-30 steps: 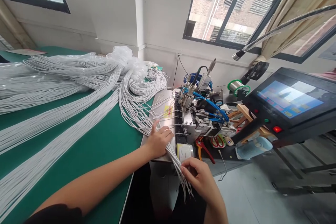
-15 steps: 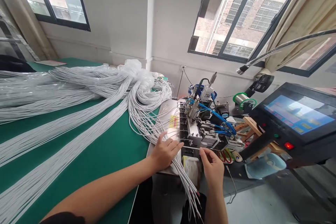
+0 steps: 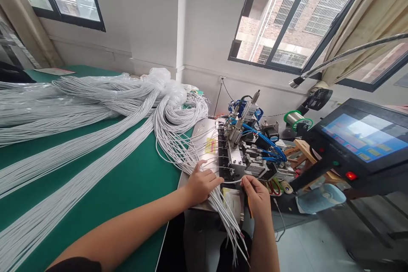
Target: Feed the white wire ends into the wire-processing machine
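A single white cable (image 3: 233,182) spans the short gap between my hands, bowing slightly downward. My left hand (image 3: 204,183) pinches it at the fingertips, while the palm rests over a bundle of white cables (image 3: 225,212) whose ends hang toward my lap. My right hand (image 3: 257,195) has thumb and fingers closed on the cable's other end. Just beyond my fingers stands a bench machine (image 3: 236,155) with metal cylinders, blue tubes and a row of dark slots. Several cables lead into those slots. An orange strip (image 3: 250,208) shows beneath my right hand.
Long white cable bundles (image 3: 95,163), partly in clear plastic, lie across the green tabletop (image 3: 134,182) at left. A screen on a black housing (image 3: 366,136) stands at right. Behind are a wire spool (image 3: 296,120) and a lamp arm (image 3: 338,57). A blue translucent container (image 3: 321,199) sits lower right.
The cable between my hands was straight and now bows downward. My right hand has shifted slightly, and the orange strip beneath it has come into sight. The view has moved a little.
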The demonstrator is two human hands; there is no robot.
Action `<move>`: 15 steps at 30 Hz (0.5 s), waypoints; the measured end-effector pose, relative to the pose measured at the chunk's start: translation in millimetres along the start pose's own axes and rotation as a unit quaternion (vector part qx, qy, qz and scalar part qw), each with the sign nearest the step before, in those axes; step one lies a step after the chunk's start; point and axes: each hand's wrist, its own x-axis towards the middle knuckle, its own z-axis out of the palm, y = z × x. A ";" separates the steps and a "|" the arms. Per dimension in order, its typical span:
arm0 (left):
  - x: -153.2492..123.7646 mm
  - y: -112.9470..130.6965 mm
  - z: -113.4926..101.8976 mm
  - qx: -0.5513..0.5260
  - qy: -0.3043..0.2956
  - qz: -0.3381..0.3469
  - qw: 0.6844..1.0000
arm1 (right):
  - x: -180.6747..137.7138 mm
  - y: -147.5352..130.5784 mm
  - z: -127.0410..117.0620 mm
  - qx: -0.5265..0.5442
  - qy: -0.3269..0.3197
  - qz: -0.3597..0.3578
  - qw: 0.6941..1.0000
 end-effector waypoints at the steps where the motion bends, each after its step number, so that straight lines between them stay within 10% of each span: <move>1: 0.3 0.4 -0.8 -0.001 0.001 -0.002 1.000 | 0.5 1.8 -3.3 -0.014 -0.011 0.002 1.000; 15: 1.5 1.0 0.8 0.003 -0.041 -0.036 0.998 | 11.5 39.5 3.0 0.000 -0.107 0.017 0.994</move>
